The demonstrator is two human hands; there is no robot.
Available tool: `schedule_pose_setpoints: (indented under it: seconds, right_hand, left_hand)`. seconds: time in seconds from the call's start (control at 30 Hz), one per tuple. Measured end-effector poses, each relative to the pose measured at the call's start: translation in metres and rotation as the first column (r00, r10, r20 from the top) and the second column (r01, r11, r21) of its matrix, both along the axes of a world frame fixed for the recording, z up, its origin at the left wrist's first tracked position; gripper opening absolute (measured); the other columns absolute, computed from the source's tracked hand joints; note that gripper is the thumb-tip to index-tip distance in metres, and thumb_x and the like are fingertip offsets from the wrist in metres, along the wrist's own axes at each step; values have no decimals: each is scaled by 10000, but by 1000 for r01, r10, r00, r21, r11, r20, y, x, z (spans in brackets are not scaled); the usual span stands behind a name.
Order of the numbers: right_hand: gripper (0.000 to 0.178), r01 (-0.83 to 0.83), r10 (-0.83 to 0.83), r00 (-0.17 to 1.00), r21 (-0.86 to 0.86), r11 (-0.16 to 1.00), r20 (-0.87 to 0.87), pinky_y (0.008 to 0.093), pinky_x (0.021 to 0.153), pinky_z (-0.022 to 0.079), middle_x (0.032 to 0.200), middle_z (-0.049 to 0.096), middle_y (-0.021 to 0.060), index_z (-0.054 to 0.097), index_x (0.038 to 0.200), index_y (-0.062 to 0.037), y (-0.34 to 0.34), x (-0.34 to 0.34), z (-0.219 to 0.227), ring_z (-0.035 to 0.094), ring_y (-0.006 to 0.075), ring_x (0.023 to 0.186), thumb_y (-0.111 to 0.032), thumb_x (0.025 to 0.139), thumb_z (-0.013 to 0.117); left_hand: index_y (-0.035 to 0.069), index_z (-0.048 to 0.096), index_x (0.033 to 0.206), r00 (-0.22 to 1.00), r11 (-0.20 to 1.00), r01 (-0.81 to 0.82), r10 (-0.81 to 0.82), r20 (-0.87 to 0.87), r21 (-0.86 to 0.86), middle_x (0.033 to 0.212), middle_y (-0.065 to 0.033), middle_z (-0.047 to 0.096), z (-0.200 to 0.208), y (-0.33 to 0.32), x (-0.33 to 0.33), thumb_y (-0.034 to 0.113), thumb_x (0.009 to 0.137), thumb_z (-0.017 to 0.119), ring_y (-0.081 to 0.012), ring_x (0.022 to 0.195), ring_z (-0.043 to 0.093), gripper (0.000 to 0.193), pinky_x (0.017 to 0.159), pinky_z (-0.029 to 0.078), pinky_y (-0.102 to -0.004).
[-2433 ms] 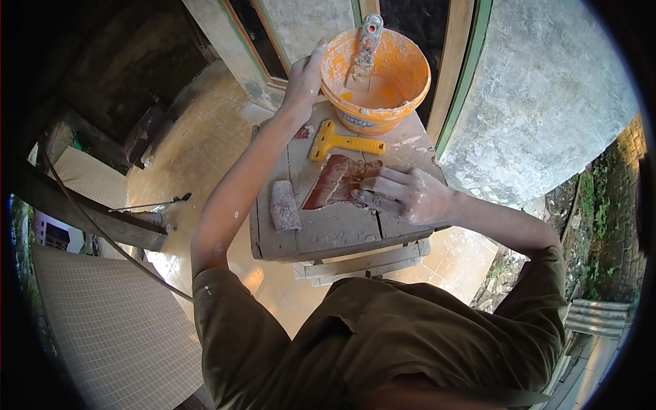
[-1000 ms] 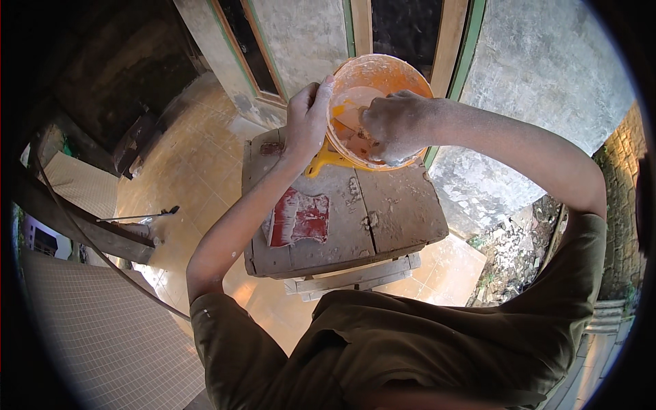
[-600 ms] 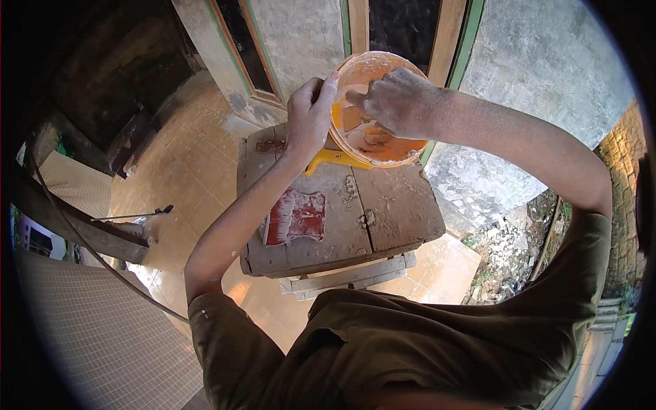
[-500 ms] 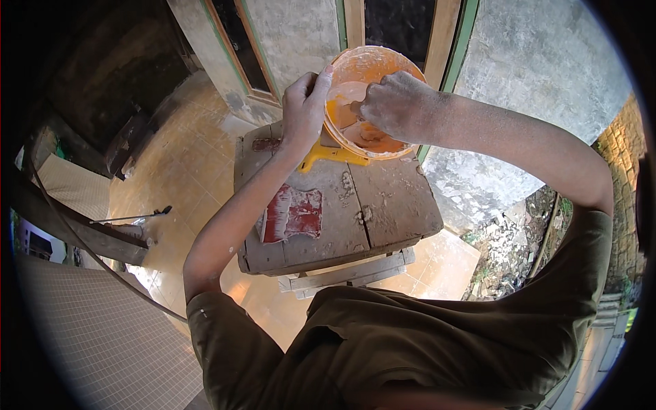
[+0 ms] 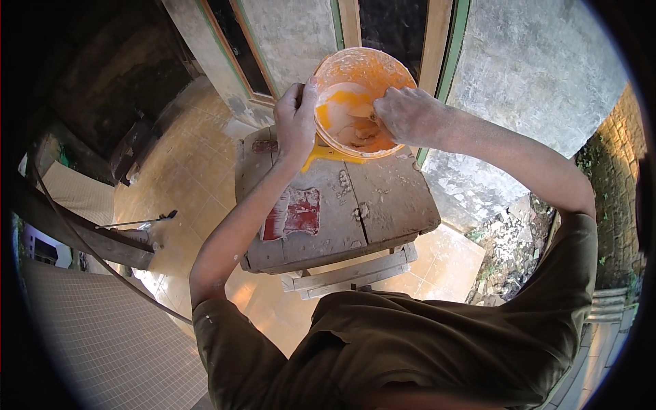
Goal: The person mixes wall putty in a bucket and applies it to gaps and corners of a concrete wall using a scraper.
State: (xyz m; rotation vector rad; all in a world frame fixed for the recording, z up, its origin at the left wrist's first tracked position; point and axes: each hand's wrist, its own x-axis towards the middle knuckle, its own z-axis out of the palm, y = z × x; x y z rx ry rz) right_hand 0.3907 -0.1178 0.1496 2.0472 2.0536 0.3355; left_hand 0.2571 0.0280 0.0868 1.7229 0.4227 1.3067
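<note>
An orange bucket (image 5: 365, 65), smeared with pale wet paste (image 5: 339, 96), tips its mouth toward me at the far end of a worn wooden table. My left hand (image 5: 296, 119) grips its left rim, thumb up along the edge. Inside the mouth, on the right, my right hand (image 5: 408, 115) is closed in a fist, dusted pale. It seems to hold a small tool against the paste, but the fist and paste hide most of it. A yellow plastic handle-like piece (image 5: 335, 154) lies under the bucket's near side.
The table (image 5: 396, 205) has dried crumbs of paste on it. A red flat piece (image 5: 298, 212) coated with paste lies on its near left. Behind stands a grey plastered wall (image 5: 533, 82) with framed windows. Rubble (image 5: 509, 239) lies to the right, tiled floor (image 5: 184, 143) to the left.
My right hand has moved right within the bucket's mouth, uncovering more of the paste inside. My left hand keeps its hold on the rim. The whole view has shifted slightly.
</note>
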Motion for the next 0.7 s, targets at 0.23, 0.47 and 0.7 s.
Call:
schedule_pose_setpoints:
  seconds: [0.23, 0.47, 0.7]
  right_hand:
    - [213, -77, 99, 978, 124, 989, -182, 300, 757, 548, 778, 631, 120, 632, 905, 17, -13, 8, 19, 621, 178, 734, -186, 920, 568]
    - [230, -40, 57, 976, 87, 995, -212, 290, 729, 554, 799, 667, 127, 653, 991, 18, -22, -3, 3, 655, 199, 718, -186, 908, 586]
    - [231, -163, 177, 906, 70, 984, -384, 312, 752, 550, 846, 697, 106, 678, 985, 7, -28, 21, 13, 666, 194, 740, -194, 895, 606]
  left_hand:
    - [-18, 529, 735, 998, 988, 17, -9, -57, 153, 585, -13, 441, 4, -25, 8, 258, 921, 590, -78, 560, 365, 338, 503, 342, -282]
    - [6, 455, 698, 994, 981, 31, -11, -106, 190, 622, 33, 376, 8, -43, 6, 202, 937, 566, -52, 587, 320, 328, 501, 293, -250]
    - [13, 452, 702, 983, 960, 56, -5, -182, 273, 609, 30, 365, 10, -55, 0, 201, 932, 570, -58, 577, 314, 320, 499, 290, -256]
